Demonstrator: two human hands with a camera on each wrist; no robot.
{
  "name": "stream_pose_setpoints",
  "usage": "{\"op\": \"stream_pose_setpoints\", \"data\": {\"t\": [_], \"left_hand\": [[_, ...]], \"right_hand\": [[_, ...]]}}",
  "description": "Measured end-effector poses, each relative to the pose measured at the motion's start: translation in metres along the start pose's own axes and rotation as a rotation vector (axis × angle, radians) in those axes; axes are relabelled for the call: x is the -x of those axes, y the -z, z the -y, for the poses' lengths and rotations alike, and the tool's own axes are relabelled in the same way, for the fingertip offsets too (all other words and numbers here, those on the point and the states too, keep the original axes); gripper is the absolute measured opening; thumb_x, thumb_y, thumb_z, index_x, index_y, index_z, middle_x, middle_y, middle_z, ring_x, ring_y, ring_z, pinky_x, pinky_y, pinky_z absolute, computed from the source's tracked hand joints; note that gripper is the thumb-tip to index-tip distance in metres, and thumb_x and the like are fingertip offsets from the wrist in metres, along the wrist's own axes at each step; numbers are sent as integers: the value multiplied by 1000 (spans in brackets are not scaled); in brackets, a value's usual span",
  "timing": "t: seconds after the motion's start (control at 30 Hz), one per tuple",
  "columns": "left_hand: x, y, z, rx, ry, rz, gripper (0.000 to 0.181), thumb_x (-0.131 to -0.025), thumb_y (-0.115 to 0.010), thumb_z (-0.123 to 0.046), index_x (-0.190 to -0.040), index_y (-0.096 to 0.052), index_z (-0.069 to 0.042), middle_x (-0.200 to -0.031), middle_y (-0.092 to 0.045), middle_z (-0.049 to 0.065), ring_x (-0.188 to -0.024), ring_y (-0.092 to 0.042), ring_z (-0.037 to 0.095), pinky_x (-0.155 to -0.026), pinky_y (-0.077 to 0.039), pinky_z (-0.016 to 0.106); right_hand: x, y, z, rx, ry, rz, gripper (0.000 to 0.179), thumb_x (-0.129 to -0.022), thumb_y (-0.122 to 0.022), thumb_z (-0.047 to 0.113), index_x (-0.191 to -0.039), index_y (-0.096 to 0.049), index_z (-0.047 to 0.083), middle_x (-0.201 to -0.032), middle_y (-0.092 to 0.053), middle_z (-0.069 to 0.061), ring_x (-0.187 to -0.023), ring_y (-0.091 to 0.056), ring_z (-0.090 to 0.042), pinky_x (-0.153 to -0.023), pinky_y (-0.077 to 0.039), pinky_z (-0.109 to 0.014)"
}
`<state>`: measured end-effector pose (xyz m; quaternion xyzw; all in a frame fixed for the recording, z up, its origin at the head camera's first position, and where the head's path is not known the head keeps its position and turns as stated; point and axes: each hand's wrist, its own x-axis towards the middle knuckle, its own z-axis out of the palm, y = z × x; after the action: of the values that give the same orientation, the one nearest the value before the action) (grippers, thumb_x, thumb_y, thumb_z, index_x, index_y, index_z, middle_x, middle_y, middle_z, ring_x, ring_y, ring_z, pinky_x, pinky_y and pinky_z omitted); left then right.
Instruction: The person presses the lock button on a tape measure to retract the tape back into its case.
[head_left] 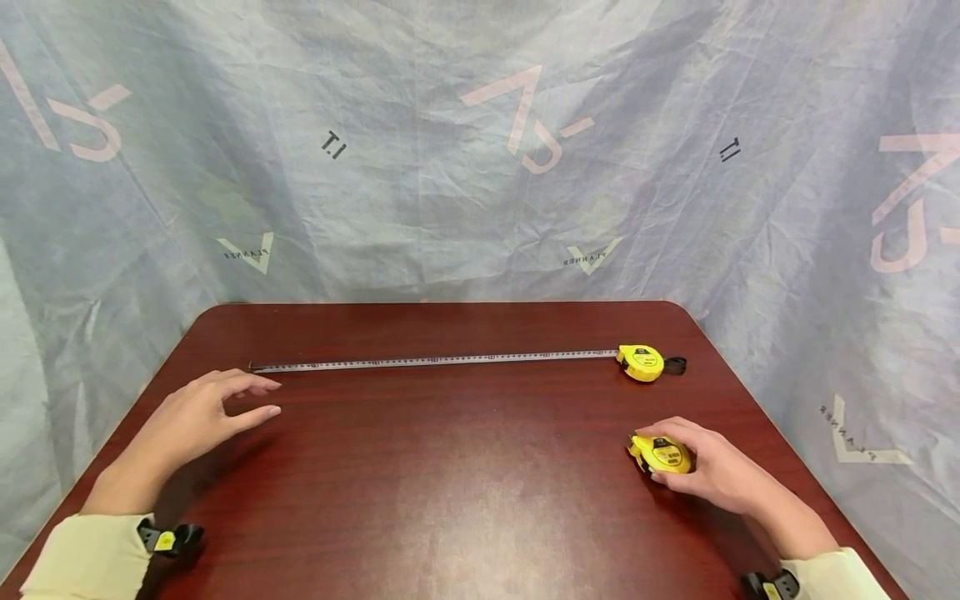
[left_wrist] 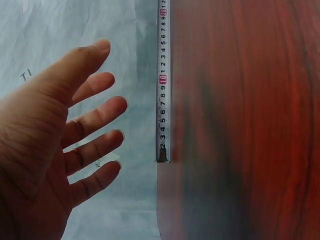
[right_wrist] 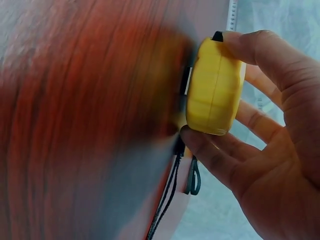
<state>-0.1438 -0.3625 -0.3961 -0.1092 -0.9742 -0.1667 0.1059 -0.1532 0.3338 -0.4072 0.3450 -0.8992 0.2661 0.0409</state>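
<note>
My right hand (head_left: pixel 716 467) grips a yellow tape measure (head_left: pixel 663 455) between thumb and fingers, low over the right side of the table. In the right wrist view that tape measure (right_wrist: pixel 214 90) shows its edge, with a black cord (right_wrist: pixel 172 187) dangling below. A second yellow tape measure (head_left: pixel 642 363) lies farther back, its white blade (head_left: pixel 450 361) drawn out leftward across the table. My left hand (head_left: pixel 202 412) hovers near the blade's hooked end with fingers spread and nothing held. In the left wrist view a gap separates the fingertips from the blade (left_wrist: pixel 163 100).
The dark red wooden table (head_left: pixel 450 467) has rounded far corners. Grey printed sheeting (head_left: pixel 450 208) hangs behind it and along both sides. A black wrist strap (head_left: pixel 675 366) trails from the right end of the farther tape measure.
</note>
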Motion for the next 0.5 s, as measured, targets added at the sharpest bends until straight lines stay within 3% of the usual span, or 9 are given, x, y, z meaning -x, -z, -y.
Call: {"op": "stream_pose_setpoints", "data": {"t": [0.23, 0.37, 0.5], "left_hand": [[-4, 4, 6, -6, -14, -31, 42, -87, -83, -47, -122, -74, -27, -107, -71, -3, -98, -65, 26, -76, -48, 48], [-10, 7, 10, 0, -24, -51, 42, -86, -84, -45, -122, -73, -25, -106, -70, -1, -98, -65, 27, -74, -48, 46], [-18, 8, 15, 9, -49, -89, 45, -86, -85, -43, -124, -72, -24, -108, -69, 1, -95, -63, 24, -69, -47, 44]], "right_hand": [[-5, 15, 7, -38, -37, 41, 53, -84, -89, 17, -132, -67, 17, -125, -64, 1, -101, -62, -14, -82, -52, -24], [-15, 32, 11, 21, -107, 23, 56, -87, -87, 27, -138, -65, 26, -132, -61, 3, -111, -61, -16, -84, -54, -32], [-32, 48, 9, 80, -149, -6, 58, -87, -86, 31, -140, -62, 30, -135, -59, 4, -118, -57, -14, -90, -49, -32]]}}
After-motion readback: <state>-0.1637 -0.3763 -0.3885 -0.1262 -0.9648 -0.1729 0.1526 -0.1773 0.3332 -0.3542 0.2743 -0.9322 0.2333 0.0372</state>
